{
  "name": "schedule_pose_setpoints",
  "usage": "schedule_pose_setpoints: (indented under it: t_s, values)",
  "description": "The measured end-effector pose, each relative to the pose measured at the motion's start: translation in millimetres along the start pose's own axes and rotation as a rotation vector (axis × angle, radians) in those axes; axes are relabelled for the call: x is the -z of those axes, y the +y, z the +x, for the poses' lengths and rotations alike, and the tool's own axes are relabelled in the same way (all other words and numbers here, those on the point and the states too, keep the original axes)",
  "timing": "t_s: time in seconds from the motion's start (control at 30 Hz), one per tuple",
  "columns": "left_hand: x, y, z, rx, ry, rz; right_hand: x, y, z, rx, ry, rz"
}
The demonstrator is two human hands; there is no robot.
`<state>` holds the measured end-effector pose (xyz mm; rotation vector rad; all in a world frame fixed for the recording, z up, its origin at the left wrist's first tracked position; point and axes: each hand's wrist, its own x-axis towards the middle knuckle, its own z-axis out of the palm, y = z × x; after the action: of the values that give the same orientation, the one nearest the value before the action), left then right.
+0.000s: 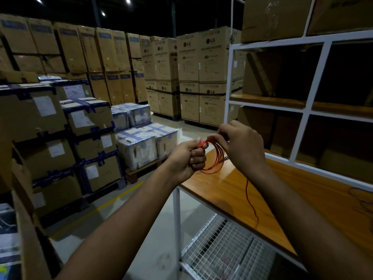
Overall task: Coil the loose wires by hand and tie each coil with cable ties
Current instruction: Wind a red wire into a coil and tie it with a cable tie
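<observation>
Head view. Both hands are raised over the left corner of the wooden table (232,190), which is carried on a white frame.

Left hand (188,158) — fist closed, thumb on top, gripping one side of the red wire coil (214,158). The bundled strands come out between thumb and forefinger.

Right hand (240,144) — back of the hand toward the camera, fingers curled down and pinching the upper side of the same coil, just beside the left thumb. The fingertips themselves are partly hidden behind the hand.

The coil is several loops of thin red wire, hanging between the two hands above the table's left end and not lying on the surface. One loose tail (251,201) drops from below the right hand and trails across the tabletop toward its near edge.

A darker wire (361,199) lies on the table near the right edge of the picture — too dim to make out clearly.

Below the table, a white wire-mesh shelf (218,249). Behind it, a white shelving rack (314,77) holding cardboard boxes. To the left and beyond, stacked cartons (189,77) stand on the warehouse floor.
</observation>
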<state>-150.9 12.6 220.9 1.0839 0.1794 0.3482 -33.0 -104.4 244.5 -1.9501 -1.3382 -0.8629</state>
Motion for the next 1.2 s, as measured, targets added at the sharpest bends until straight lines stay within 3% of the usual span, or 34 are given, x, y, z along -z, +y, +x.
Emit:
schedule_pose_setpoints:
  t_s: [0.17,0.33,0.4,0.53,0.6,0.67,0.77,0.87,0.93,1.07,1.2]
  values:
    - [2.3,6.2,-0.6,0.087,-0.03,-0.098,-9.9,6.4,1.9,-0.289,-0.274,0.263]
    - [10.0,19.1,3.2,0.006,0.009,-0.181,-20.5,32.2,-27.5,-0.565,-0.742,1.028]
    - [13.9,25.3,2.8,-0.057,0.054,-0.179,-32.1,46.9,-52.0,-0.61,-0.892,1.147]
    - [16.0,39.5,2.9,-0.165,0.112,-0.124,-49.9,49.5,-91.5,-0.825,-0.954,1.174]
    - [15.8,42.5,5.8,-0.185,0.146,-0.037,-51.8,35.3,-97.5,-0.852,-0.915,1.084]
    - [15.4,41.0,11.4,-0.19,0.187,0.051,-46.9,13.1,-93.0,-0.719,-0.833,0.821]
    - [15.3,35.4,21.1,-0.192,0.259,0.166,-27.7,-20.4,-79.6,-0.241,-0.722,0.391]
    - [14.7,27.6,26.4,-0.176,0.3,0.201,-1.4,-39.2,-62.4,0.101,-0.626,0.376]
    - [13.5,20.5,26.7,-0.172,0.288,0.192,14.0,-42.9,-50.0,0.146,-0.465,0.41]
    - [5.1,10.3,17.4,-0.157,0.235,0.271,21.6,-32.2,-29.0,0.024,-0.084,0.373]
    - [-4.5,6.1,8.2,-0.096,0.15,0.293,15.5,-18.0,-11.4,0.067,0.025,0.079]
